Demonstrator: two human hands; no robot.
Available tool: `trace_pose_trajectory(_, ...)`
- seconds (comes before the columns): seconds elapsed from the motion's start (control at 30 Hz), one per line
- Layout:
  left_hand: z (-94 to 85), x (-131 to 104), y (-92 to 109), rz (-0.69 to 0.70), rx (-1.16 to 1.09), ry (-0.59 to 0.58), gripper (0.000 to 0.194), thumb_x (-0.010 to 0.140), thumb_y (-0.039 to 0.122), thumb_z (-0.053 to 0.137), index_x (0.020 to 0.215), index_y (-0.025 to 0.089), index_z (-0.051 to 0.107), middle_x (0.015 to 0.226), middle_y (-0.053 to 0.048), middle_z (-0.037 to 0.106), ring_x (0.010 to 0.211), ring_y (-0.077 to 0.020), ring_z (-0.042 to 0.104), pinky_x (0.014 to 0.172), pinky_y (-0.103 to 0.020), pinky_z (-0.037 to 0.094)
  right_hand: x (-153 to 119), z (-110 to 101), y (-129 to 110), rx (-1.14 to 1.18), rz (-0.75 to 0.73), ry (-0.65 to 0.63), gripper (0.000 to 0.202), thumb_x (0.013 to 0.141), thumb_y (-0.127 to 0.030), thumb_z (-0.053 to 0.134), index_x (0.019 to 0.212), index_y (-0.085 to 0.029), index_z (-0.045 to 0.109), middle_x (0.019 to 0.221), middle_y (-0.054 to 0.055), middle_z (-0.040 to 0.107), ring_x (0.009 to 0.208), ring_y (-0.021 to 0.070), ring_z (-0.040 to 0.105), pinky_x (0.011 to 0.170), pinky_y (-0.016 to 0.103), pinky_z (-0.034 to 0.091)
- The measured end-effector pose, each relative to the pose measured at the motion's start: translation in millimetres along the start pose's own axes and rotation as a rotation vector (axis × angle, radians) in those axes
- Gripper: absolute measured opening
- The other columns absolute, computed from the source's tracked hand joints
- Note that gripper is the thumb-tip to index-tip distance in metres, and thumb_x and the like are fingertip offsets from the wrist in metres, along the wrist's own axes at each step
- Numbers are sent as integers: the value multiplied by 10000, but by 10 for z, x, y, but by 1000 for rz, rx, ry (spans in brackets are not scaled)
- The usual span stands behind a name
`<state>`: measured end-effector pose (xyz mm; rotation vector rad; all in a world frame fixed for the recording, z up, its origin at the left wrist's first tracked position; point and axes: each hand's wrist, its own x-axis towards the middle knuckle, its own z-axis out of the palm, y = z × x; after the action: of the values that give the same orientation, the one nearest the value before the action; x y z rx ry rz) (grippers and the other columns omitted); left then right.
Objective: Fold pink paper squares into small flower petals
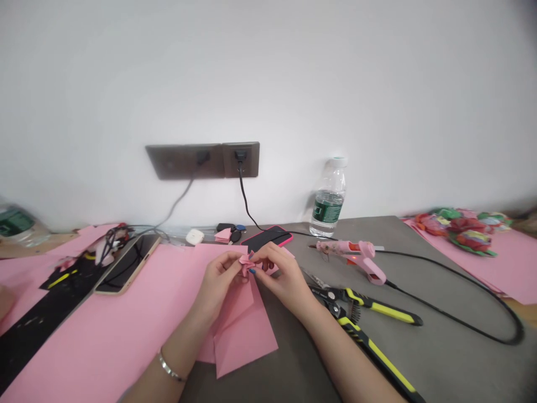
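Observation:
A small folded pink paper piece (pixel 246 264) is pinched between both hands near the middle of the view. My left hand (pixel 218 280) holds its left side with thumb and fingers. On its right side, the fingertips of my right hand (pixel 282 274) press the paper, and blue nail colour shows on them. Under the hands lies a creased pink sheet (pixel 245 341), partly over a larger pink sheet (pixel 121 313). A phone with a pink edge (pixel 268 237) lies just behind the hands.
Right of the hands are yellow-black pliers (pixel 377 308) and a pink glue gun (pixel 352 254) with a looping black cord. A water bottle (pixel 328 204) stands by the wall. Another phone (pixel 128 266) lies left. Colourful paper flowers (pixel 465 226) sit far right.

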<state>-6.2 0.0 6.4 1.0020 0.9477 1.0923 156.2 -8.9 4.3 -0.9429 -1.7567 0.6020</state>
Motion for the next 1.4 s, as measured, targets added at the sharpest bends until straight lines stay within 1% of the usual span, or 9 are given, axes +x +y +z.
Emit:
trace_pose_trajectory(0.17, 28, -26, 29, 51, 92, -31, 192, 757, 336, 740, 775, 153, 683, 663, -3, 622, 594, -106, 560, 593, -209, 480, 3, 16, 23, -34, -27, 14, 133, 861, -106, 587, 792, -211, 632, 782, 25, 578, 712, 159, 554, 635, 271, 443)
trace_pose_trajectory(0.43, 35, -42, 17, 65, 101, -5, 166, 781, 306, 714, 720, 158, 669, 669, -1, 630, 634, -114, 588, 634, -206, 493, -1, 10, 15, -128, -14, 28, 156, 835, -73, 606, 765, -211, 626, 787, 22, 584, 739, 166, 561, 665, 270, 434)
trace_pose_trajectory(0.57, -30, -20, 14, 83, 133, -47, 200, 805, 331, 693, 927, 178, 732, 818, -50, 714, 767, -169, 658, 732, -262, 534, -3, -9, 26, -134, 1, 56, 161, 851, -77, 584, 775, -215, 621, 804, 28, 589, 753, 170, 565, 684, 276, 445)
trace_pose_trajectory(0.67, -104, -5, 45, 170, 275, -98, 274, 801, 282, 697, 1067, 221, 724, 875, -61, 747, 832, -200, 687, 796, -295, 535, 2, -39, 29, -127, -7, 26, 158, 858, -85, 581, 783, -214, 632, 803, 28, 588, 754, 168, 569, 689, 274, 447)
trace_pose_trajectory(0.77, -174, 4, 86, 296, 481, -122, 148, 810, 239, 670, 917, 228, 772, 927, -71, 752, 860, -215, 686, 791, -285, 532, 9, -57, 26, -112, -9, -42, 154, 870, -108, 576, 794, -218, 653, 810, 28, 593, 746, 163, 571, 682, 267, 454)
trace_pose_trajectory(0.87, -219, 11, 121, 347, 549, -160, 124, 804, 216, 657, 844, 234, 773, 958, -75, 741, 879, -228, 676, 733, -278, 548, 11, -57, 26, -103, -16, -63, 147, 875, -126, 579, 798, -217, 666, 814, 29, 595, 744, 161, 570, 686, 265, 460)
trace_pose_trajectory(1.0, -232, 17, 148, 348, 589, -212, 122, 804, 174, 640, 807, 224, 751, 864, -58, 734, 809, -204, 666, 708, -263, 539, 11, -45, 24, -125, -31, -56, 146, 868, -116, 588, 799, -215, 669, 846, 35, 586, 776, 164, 574, 703, 265, 464)
trace_pose_trajectory(1.23, -206, 7, 160, 283, 596, -186, 127, 798, 166, 631, 725, 199, 729, 799, -61, 743, 757, -211, 680, 709, -282, 518, 5, -11, 26, -251, -128, -84, 175, 901, -132, 557, 803, -214, 676, 883, 59, 600, 763, 170, 565, 680, 280, 454)
trace_pose_trajectory(1.4, -179, 1, 130, 246, 516, -140, 104, 804, 200, 633, 737, 184, 712, 765, -53, 723, 729, -193, 671, 693, -270, 514, 6, -13, 27, -319, -161, -61, 171, 897, -128, 562, 809, -218, 678, 881, 60, 604, 760, 174, 549, 678, 290, 438)
